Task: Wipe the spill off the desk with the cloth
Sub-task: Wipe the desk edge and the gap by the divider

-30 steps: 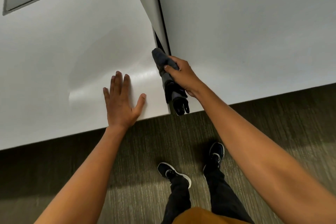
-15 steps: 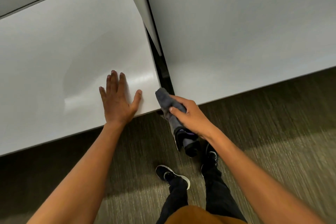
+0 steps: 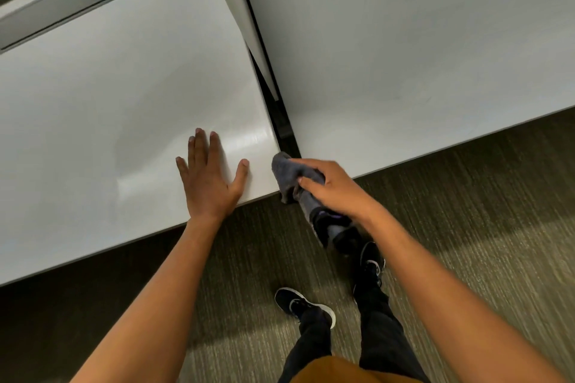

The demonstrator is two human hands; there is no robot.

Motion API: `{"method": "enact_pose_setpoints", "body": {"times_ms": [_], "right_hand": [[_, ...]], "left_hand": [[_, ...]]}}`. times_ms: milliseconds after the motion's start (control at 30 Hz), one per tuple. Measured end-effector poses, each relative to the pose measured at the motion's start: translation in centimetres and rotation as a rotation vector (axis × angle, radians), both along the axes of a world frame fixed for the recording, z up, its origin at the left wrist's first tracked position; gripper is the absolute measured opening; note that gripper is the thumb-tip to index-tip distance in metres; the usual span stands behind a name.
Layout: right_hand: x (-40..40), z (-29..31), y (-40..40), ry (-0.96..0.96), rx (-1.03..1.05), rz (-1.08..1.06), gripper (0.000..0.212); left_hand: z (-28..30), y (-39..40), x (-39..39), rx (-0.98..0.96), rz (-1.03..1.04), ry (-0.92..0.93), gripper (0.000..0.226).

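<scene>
While I look down from the head camera, the far left shows a long grey recessed tray (image 3: 71, 6) set into the back of the left white tabletop (image 3: 93, 96). My left hand (image 3: 211, 183) lies flat near that tabletop's front right corner, palm down, fingers straight and a little spread, thumb angled out to the right; it holds nothing and simply presses on the surface. A bright sheen of reflected light sits just right of the fingers, and I cannot tell whether any spill is there.

Next comes the dark gap (image 3: 281, 121) between the two slabs, with a pale panel (image 3: 236, 9) running back along it. At the front end of that gap sits the grey cloth (image 3: 287, 172), bunched up, its upper end touching the corner of the left tabletop and the rest hanging off the front edge over the floor. My right hand (image 3: 329, 186) grips it from above, fingers and thumb curled round the bundle, and a darker part of the fabric trails below the wrist.

Right of that is the second white tabletop (image 3: 420, 56). Below, over the striped grey-brown carpet (image 3: 497, 227), I see two black sneakers (image 3: 303, 305) and dark trousers (image 3: 382, 329).
</scene>
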State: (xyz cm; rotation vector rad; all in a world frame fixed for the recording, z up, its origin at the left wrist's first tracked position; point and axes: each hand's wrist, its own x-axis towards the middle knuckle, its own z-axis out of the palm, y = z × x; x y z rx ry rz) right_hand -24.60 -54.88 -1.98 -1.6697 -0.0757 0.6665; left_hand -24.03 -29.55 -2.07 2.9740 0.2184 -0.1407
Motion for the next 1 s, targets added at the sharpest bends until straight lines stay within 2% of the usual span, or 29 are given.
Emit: {"method": "enact_pose_setpoints", "body": {"times_ms": [100, 300, 467, 600, 700, 800, 1000], "right_hand": [[3.9, 0.4, 0.5, -0.079, -0.063, 0.035, 0.043], [12.4, 0.7, 3.2, -0.075, -0.075, -0.162, 0.033], [16.2, 0.3, 2.2, -0.034, 0.027, -0.464, 0.029], [15.9, -0.6, 0.7, 0.046, 0.25, -0.61, 0.032], [15.0, -0.8, 2.4, 0.085, 0.321, -0.536, 0.035], [13.6, -0.5, 5.8, 0.082, 0.26, -0.398, 0.038], [10.8, -0.3, 6.7, 0.071, 0.178, -0.39, 0.036]], "left_hand": [[-0.1, 0.1, 0.1, -0.003, 0.004, -0.002, 0.091], [-0.1, 0.1, -0.1, -0.009, -0.002, -0.007, 0.09], [0.0, 0.0, -0.2, -0.021, -0.001, -0.008, 0.093], [-0.1, 0.3, 0.0, -0.019, -0.008, -0.024, 0.092], [-0.3, 0.4, 0.0, -0.021, -0.008, -0.028, 0.091], [-0.4, 0.5, 0.0, -0.017, -0.012, -0.026, 0.091], [-0.6, 0.7, 0.0, -0.019, -0.018, -0.04, 0.092]]}}
